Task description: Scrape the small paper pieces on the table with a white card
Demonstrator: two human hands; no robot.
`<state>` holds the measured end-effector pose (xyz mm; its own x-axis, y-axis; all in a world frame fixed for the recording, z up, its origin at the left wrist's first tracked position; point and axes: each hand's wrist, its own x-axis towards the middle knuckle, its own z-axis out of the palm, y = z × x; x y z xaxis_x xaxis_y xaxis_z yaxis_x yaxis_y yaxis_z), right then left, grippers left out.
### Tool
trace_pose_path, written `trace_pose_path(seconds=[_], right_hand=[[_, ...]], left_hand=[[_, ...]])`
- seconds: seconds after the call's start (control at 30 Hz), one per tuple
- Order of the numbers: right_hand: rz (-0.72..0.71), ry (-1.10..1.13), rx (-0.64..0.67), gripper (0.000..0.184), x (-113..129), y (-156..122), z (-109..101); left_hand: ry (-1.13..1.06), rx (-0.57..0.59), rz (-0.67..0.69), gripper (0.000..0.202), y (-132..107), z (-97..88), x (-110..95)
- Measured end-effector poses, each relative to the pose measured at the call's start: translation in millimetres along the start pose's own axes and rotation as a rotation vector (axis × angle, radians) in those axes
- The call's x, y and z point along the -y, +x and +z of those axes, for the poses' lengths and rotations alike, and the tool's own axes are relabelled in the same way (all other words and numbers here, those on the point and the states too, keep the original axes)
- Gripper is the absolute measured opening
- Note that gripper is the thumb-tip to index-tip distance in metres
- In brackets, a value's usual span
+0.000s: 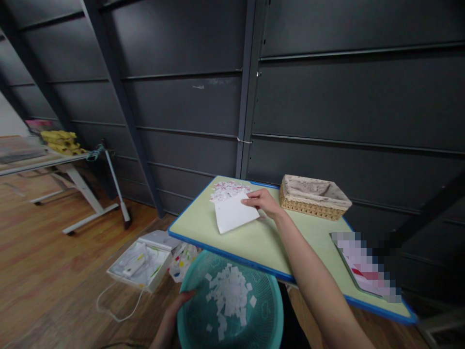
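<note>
My right hand (264,201) pinches the edge of a white sheet of paper (234,213) over the pale green table (198,215). Just behind the sheet lies a pile of small paper scraps (228,189), some with pinkish marks; the sheet hides part of it. Below the table's front edge, my left hand (185,299) grips the rim of a teal plastic basket (267,310) from the left. Inside that basket sits a heap of small white paper pieces (229,291).
A cloth-lined wicker basket (312,207) stands at the table's back right, and a partly pixelated flat item (366,271) lies at its right end. On the floor at left are an open white box (140,264) and a spotted plastic bag (182,259). A dark panelled wall (189,106) rises behind.
</note>
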<state>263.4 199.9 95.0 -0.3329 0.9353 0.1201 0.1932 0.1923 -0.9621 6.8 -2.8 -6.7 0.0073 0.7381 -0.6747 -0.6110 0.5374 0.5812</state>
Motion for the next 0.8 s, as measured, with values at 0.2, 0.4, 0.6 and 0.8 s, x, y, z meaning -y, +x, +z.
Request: trace_pose_path(seconds=[0.2, 0.4, 0.6, 0.8], right_hand=[[-0.048, -0.073, -0.215, 0.038, -15.5, 11.8, -3.7], [-0.065, -0.167, -0.149, 0.035, -17.5, 11.6, -0.8], [-0.057, -0.194, -0.167, 0.033, -18.3, 11.2, -4.0], [-0.067, -0.193, -0.163, 0.032, -16.0, 9.7, -3.3]], left_hand=[[0.011, 0.004, -0.007, 0.081, -0.7, -0.7, -0.3], [0.028, -0.012, -0.011, 0.080, -3.9, 2.1, 0.6], [0.029, -0.037, 0.022, 0.078, -6.3, 7.1, 0.2], [0.025, 0.020, -0.001, 0.081, -10.8, 8.3, -4.1]])
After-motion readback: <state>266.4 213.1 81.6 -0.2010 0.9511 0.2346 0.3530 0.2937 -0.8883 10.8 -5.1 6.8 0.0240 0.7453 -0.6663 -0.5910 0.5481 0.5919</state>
